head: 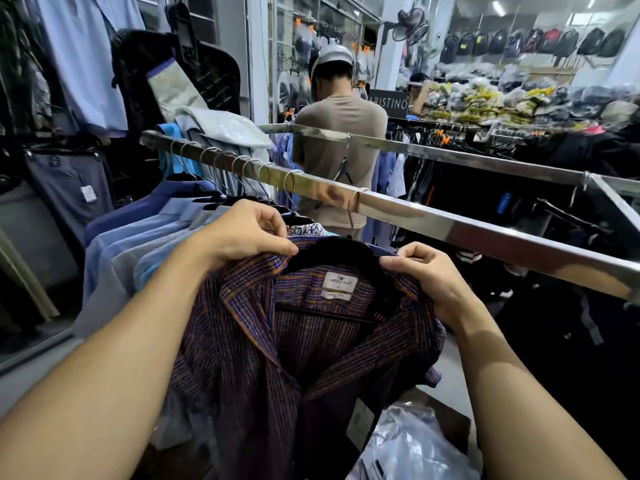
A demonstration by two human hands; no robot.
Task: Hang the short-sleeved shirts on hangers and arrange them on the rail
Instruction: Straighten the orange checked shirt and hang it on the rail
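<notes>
Head view puts both of my hands up at the collar of a dark striped shirt (298, 341), purple with orange lines, which hangs open-fronted just below the chrome rail (433, 216). My left hand (239, 233) pinches the left shoulder of the shirt near the collar, its fingers (277, 249) clenched on the cloth. My right hand (429, 275) does the same on the other side, its fingers (398, 263) gripping the fabric at the right end of the black hanger (332, 251). That hanger sits inside the collar, its shoulders covered by the shirt, and its metal hook (353, 202) loops over the rail. A white brand label (338, 281) shows inside the neck.

To the left on the same rail hang several pale blue shirts (138, 237) on their own hangers, packed close together, and a patterned shirt (308, 230) sits just beside the striped one. A second rail (450, 154) runs behind, well apart from my hands. Between the two rails a person in a beige top (339, 140) stands with their back to me. At lower right, under my right forearm, lies a clear plastic bag (408, 445). Dark trousers (65, 181) hang at far left.
</notes>
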